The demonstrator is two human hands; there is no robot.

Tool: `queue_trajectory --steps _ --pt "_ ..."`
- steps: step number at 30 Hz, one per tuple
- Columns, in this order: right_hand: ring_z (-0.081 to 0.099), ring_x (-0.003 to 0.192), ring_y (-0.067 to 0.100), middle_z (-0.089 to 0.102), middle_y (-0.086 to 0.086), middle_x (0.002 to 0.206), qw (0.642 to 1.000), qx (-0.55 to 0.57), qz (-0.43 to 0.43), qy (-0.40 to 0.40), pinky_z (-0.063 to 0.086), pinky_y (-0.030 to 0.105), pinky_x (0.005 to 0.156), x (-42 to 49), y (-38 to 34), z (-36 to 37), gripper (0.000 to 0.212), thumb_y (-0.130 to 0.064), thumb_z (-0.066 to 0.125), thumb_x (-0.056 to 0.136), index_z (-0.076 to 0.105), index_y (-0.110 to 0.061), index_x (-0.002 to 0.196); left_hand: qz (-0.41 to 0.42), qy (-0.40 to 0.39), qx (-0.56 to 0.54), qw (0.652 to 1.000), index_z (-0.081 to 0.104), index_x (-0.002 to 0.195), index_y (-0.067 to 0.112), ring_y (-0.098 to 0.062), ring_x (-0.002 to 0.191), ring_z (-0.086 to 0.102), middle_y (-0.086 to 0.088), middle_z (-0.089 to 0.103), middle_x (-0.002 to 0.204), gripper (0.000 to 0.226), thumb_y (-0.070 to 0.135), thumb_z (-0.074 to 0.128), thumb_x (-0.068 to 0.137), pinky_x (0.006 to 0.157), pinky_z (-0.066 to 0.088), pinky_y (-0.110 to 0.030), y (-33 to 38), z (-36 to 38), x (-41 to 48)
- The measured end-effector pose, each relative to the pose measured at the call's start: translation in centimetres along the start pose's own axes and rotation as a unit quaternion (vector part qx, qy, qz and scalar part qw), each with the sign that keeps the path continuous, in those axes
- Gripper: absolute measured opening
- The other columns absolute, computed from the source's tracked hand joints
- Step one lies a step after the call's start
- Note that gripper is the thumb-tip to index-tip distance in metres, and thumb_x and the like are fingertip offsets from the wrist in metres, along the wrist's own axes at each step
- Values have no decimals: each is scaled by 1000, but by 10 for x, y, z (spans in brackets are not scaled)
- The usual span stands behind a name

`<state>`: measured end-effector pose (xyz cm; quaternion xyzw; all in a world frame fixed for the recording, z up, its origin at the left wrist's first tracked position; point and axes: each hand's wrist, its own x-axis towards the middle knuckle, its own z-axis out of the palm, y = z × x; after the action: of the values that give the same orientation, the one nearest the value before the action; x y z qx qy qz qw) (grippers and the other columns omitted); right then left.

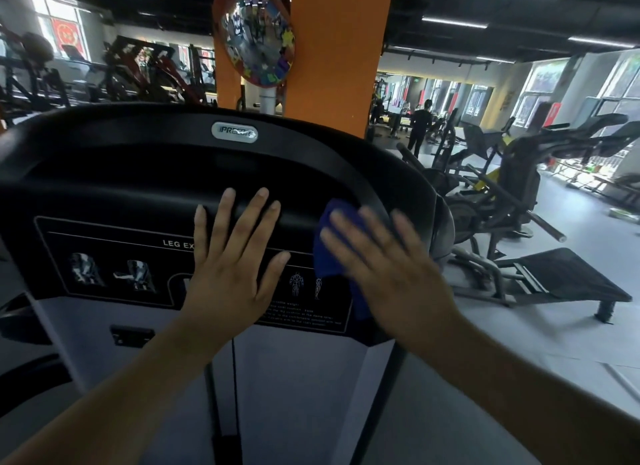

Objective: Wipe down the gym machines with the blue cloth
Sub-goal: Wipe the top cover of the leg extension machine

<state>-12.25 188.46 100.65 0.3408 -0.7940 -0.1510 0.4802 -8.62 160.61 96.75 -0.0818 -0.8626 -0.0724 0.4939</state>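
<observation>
1. Head view, the step in hand: our right hand (391, 267) lies flat, fingers straight and spread, pressing the blue cloth (332, 253) against the right side of the black machine hood (138, 174). The hand is blurred, so we judge a wiping stroke is under way on this first machine.
2. Our left hand (228, 267) rests flat on the instruction placard (104, 257), fingers spread and holding nothing. It sits just beside the cloth and apart from the right hand. We take it for a brace.
3. The next move, as we judge it, calls for sweeping the cloth leftward across the placard. The left hand must lift clear so the part it covers gets wiped too. The curved top rim around the logo badge (234, 132) also looks due.
4. The surface: the hood is smooth, glossy and curved, with a recessed ledge above the placard where dust could gather. Below it a pale panel runs down to dark uprights.
5. The room: an orange pillar (332, 49) with a convex mirror (256, 39) stands behind the machine. More gym machines (519, 187) stand to the right on a grey floor (571, 222), and more lie in shadow to the left. A person in dark clothes (420, 125) stands far off, and windows light the right wall.
</observation>
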Motion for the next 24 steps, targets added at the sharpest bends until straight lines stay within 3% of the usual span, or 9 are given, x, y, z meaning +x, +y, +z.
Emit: queue_trajectory --steps 3,6,9,11,13,18,20,22,24 --pt "12 166 43 11 15 181 995 36 90 -27 16 59 133 18 19 -5 64 -40 40 119 21 -11 173 -2 -1 2 1000 35 171 17 -32 170 9 -1 24 181 66 48 44 114 132 3 -70 9 -2 7" --pt "12 165 48 19 12 179 996 73 23 -35 24 65 129 -4 13 0 62 -31 52 116 31 -12 170 6 -1 -4 1000 37 170 15 -29 169 13 -2 27 180 65 48 45 114 133 7 -69 16 -2 12" --pt "16 166 39 22 8 179 992 117 17 -40 26 58 131 1 24 -5 60 -30 52 115 34 -14 170 22 0 -3 1000 42 167 14 -27 168 18 -3 32 178 63 48 43 115 133 12 -67 21 -2 16" --pt "20 166 29 22 1 180 972 197 119 -46 22 48 134 29 32 -13 56 -36 43 117 34 -20 170 21 -6 -3 1000 43 167 16 -26 168 19 -1 33 177 62 48 43 115 132 12 -69 26 -4 20" --pt "14 167 19 17 -9 181 930 283 215 -94 19 41 135 60 41 -19 58 -45 38 117 28 -28 172 9 -17 -3 1000 42 168 18 -24 169 18 2 33 177 61 49 42 115 132 11 -70 33 -4 26" --pt "9 167 16 16 -17 179 928 284 204 -131 16 41 135 72 55 -20 70 -70 36 108 28 -39 170 -11 -35 7 999 43 167 23 -19 168 21 7 36 175 60 53 38 115 132 11 -68 42 -6 38" --pt "27 163 21 34 -13 174 935 272 199 -111 29 46 131 67 63 -22 62 -63 40 109 39 -37 166 -9 -39 8 999 45 167 26 -16 167 23 11 38 174 58 54 34 116 133 14 -65 39 -9 39" --pt "54 141 27 59 -2 156 930 295 204 -85 45 41 115 81 75 -19 49 -45 52 112 54 -30 158 -7 -45 6 999 47 165 29 -13 166 24 13 40 172 56 53 34 116 133 15 -63 37 -11 42" --pt "61 131 27 65 1 148 901 355 222 -114 46 35 103 113 85 -14 42 -31 53 113 57 -32 155 -13 -54 4 998 49 164 31 -10 164 26 15 43 170 54 52 36 116 134 16 -61 37 -12 48"
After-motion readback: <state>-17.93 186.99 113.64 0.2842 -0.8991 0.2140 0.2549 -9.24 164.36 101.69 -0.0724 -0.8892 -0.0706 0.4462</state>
